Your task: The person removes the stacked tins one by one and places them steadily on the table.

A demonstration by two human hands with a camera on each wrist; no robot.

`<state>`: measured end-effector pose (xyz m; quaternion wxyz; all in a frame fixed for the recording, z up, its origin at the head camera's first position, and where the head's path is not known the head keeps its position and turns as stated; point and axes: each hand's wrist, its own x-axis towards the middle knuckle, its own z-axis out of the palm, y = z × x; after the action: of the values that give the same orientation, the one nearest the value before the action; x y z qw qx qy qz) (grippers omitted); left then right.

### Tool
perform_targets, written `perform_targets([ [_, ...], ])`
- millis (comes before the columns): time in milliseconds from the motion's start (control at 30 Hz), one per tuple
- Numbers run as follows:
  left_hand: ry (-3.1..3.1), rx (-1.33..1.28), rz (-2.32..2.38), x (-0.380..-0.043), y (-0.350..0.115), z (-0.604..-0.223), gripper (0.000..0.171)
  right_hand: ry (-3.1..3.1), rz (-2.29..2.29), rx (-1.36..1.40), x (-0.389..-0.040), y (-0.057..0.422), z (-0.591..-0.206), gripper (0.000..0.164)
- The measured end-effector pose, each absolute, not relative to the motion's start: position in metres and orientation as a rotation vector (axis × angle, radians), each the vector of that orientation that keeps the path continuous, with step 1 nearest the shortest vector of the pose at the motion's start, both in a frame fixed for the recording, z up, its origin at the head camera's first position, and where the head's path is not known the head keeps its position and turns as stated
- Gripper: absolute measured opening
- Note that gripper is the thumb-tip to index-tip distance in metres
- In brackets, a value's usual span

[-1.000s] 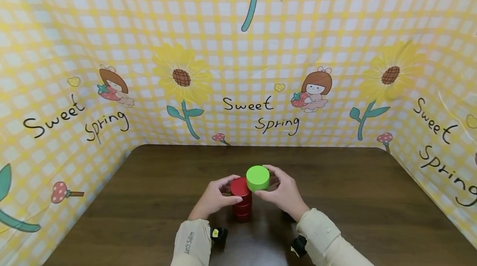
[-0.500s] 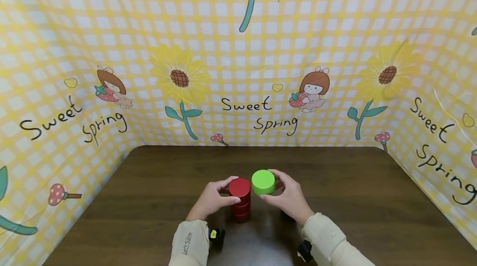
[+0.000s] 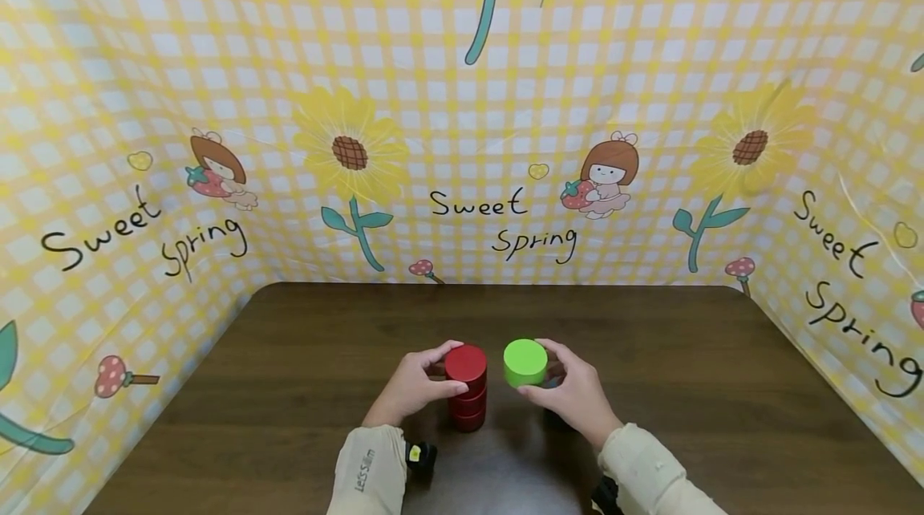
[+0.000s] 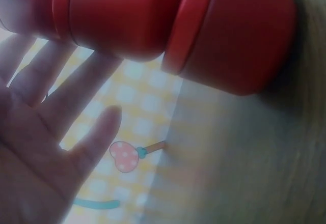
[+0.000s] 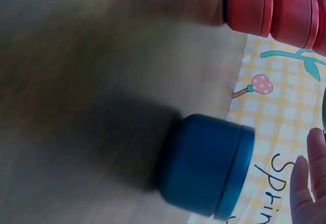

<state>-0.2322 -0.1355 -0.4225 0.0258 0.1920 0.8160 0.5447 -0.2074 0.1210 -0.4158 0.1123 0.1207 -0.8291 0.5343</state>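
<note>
Several red lidded tins [image 3: 466,407] stand stacked in a column on the table. My left hand [image 3: 407,387] grips the top red tin [image 3: 465,364], thumb in front and fingers behind; in the left wrist view its fingers run up along the column. To the right of that, my right hand [image 3: 577,393] holds a green tin [image 3: 525,361] up in the air by its side, its flat top facing up. Below the green tin a blue lidded tin [image 5: 206,165] stands on the table, mostly hidden behind the right hand in the head view.
The dark wooden table [image 3: 325,322] is bounded behind and at both sides by a yellow checked cloth [image 3: 462,122] with flowers and lettering. A black wrist camera [image 3: 421,457] sits at the left cuff.
My right hand has moved right and a little toward me with the green tin, away from the red stack and over the blue tin. The left hand stays on the stack.
</note>
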Motion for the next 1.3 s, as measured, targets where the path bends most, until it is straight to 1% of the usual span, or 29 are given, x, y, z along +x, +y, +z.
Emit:
perform_targets([
  [433, 2.493, 0.601, 1.7, -0.234, -0.137, -0.425, 0.063, -2.465, 1.484, 0.306, -0.203, 0.138, -0.424, 0.063],
  [600, 2.501, 0.642, 1.709, -0.235, -0.138, -0.425, 0.06, -2.481, 1.453, 0.318, -0.2, 0.143, -0.427, 0.064],
  [867, 2.485, 0.614, 1.715, -0.233, -0.138, -0.425, 0.063, -2.523, 1.465, 0.178, -0.197, 0.155, -0.426, 0.065],
  [1300, 2.487, 0.612, 1.708, -0.235, -0.137, -0.425, 0.065, -2.583, 1.408, 0.058, -0.196, 0.18, -0.431, 0.066],
])
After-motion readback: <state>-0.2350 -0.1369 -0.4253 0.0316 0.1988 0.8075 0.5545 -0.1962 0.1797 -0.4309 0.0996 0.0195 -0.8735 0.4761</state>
